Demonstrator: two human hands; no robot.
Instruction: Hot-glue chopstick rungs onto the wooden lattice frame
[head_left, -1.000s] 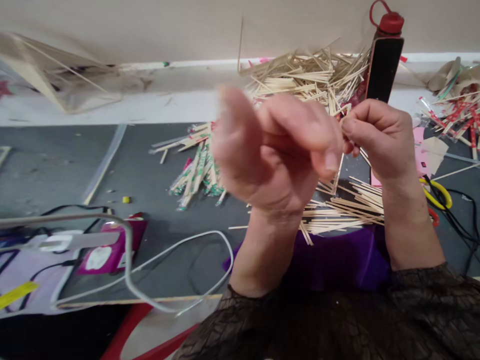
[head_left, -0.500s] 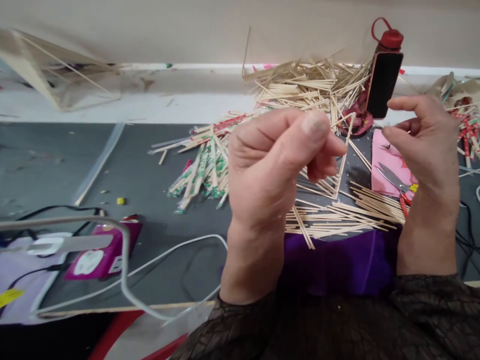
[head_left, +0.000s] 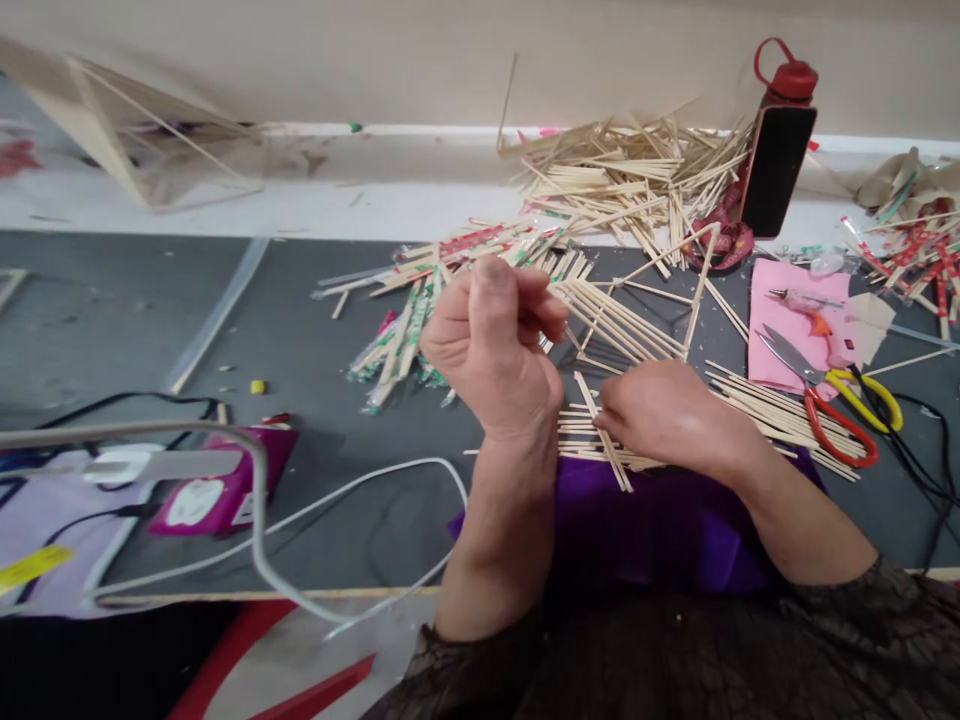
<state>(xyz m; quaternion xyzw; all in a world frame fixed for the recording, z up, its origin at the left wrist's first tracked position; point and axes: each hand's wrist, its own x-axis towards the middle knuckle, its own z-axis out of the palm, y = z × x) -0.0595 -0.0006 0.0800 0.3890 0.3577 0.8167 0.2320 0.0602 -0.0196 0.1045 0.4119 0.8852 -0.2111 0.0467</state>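
L hand (head_left: 499, 350): mine, curled nr stick frame (head_left: 631, 318)
R hand (head_left: 667, 415): mine, over loose sticks (head_left: 780, 412) (grip hidden)
Scissors (head_left: 816, 382): nr sticks

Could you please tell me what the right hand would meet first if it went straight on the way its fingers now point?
The right hand would probably meet the slanted sticks directly ahead of it; depth is unclear, so it may already be touching them.
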